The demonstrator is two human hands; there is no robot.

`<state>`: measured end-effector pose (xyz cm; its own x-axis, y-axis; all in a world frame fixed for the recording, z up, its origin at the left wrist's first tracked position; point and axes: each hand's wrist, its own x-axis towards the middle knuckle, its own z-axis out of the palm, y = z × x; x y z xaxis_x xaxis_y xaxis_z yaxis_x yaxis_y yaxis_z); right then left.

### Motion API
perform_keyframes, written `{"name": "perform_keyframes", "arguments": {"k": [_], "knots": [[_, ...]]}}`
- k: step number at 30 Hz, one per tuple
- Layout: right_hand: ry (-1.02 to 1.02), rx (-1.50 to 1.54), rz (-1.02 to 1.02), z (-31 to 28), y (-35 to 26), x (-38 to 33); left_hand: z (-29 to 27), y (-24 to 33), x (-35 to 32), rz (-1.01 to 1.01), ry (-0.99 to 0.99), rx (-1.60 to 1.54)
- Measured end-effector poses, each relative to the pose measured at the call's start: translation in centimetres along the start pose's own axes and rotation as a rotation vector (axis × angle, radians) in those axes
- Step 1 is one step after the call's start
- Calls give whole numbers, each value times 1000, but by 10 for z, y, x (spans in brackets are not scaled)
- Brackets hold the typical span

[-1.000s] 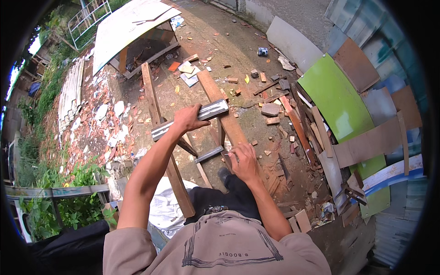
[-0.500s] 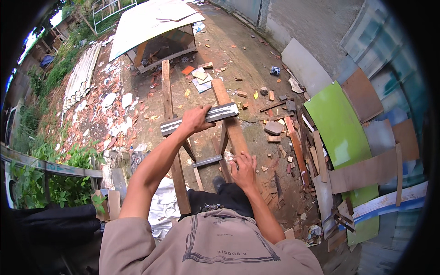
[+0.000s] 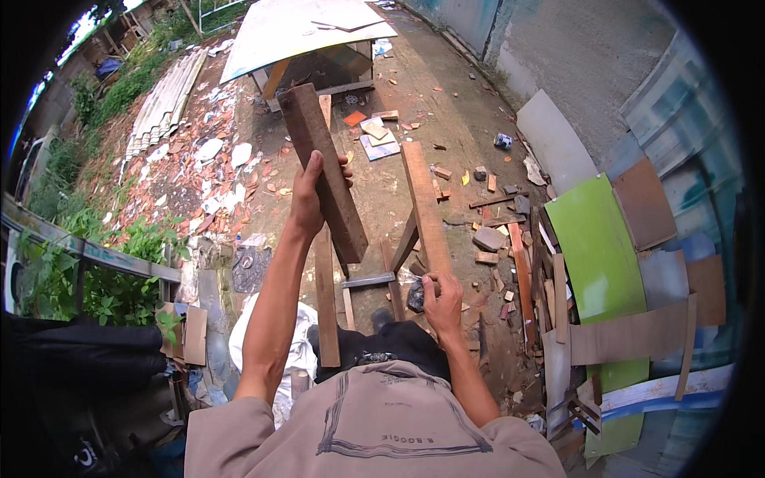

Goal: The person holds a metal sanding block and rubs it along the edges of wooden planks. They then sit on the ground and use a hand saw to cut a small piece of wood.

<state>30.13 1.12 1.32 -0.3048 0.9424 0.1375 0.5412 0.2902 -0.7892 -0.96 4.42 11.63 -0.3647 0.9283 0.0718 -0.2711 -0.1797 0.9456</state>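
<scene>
My left hand (image 3: 309, 195) grips a short, thick wooden board (image 3: 327, 171), thumb over its dark brown face. The board is raised and tilted above a wooden frame with two long rails. Its left rail (image 3: 327, 303) is partly covered by the board; its right rail (image 3: 426, 207) shows a bare top. Lower down, a grey crosspiece (image 3: 369, 280) joins the frame's legs. At the near end of the right rail is my right hand (image 3: 443, 304), fingers curled in a pinch; what they hold, if anything, cannot be made out.
A white-topped low table (image 3: 303, 36) stands ahead. Broken tile rubble (image 3: 211, 171) covers the ground at left. Wood offcuts and a stone (image 3: 488, 239) lie right of the frame. A green panel (image 3: 594, 255) and other sheets lean along the right wall. White cloth (image 3: 271, 319) lies near my left arm.
The board lay across both rails with its paint-streaked face up; my left hand has lifted it and turned it lengthwise, brown face showing. My right hand's fingers have curled in more.
</scene>
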Motion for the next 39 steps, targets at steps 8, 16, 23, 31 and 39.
{"name": "perform_keyframes", "arguments": {"k": [8, 16, 23, 31, 39], "knots": [[-61, 430, -12, -16, -63, 17, 6, 3, -85, 144, 140, -751], [-292, 697, -97, -18, -99, 19, -7, 6, -117, 199, 149, -1014], [-392, 713, -74, -17, -115, 20, -13, 4, -126, 247, 221, -1003], [-440, 688, 4, -14, -116, 25, -9, -13, -134, 266, 209, -840], [-420, 676, 32, -11, -109, 26, 4, -17, -137, 241, 267, -841]]}}
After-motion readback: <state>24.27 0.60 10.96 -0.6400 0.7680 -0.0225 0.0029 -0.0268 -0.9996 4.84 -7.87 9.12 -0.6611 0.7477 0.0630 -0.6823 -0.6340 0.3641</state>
